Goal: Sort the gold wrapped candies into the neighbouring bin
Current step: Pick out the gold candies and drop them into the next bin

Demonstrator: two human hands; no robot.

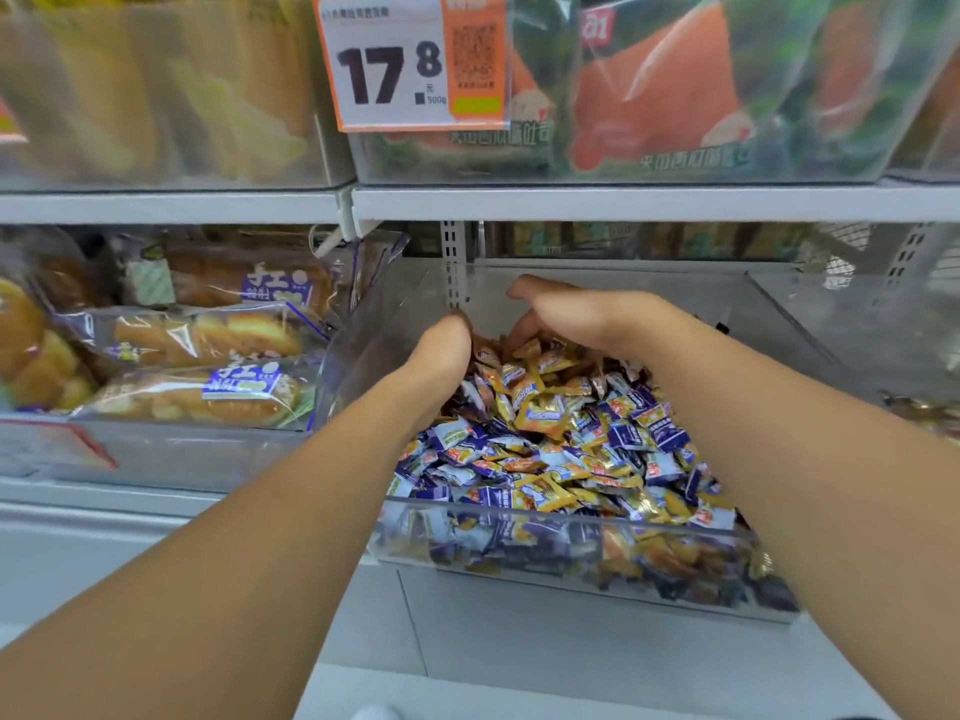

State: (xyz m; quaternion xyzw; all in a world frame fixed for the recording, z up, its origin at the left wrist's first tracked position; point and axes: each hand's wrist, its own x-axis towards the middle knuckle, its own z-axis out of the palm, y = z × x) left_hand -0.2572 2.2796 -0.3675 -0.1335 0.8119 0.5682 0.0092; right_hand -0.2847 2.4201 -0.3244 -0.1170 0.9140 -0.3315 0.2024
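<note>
The fingers of the left hand (441, 350) are buried in the pile of candies (561, 449) at the back of the clear bin (571, 517), so whether they grip anything cannot be told. The right hand (576, 314) curls downward, its fingertips sunk among the wrappers and its palm side hidden. Print on the wrappers is too small to read. Through the bin's front wall the candies blur into smears. The neighbouring bin (852, 324) to the right is cut by the picture's edge, and its contents are mostly out of sight. The small print on the price tag (395, 59) is illegible.
</note>
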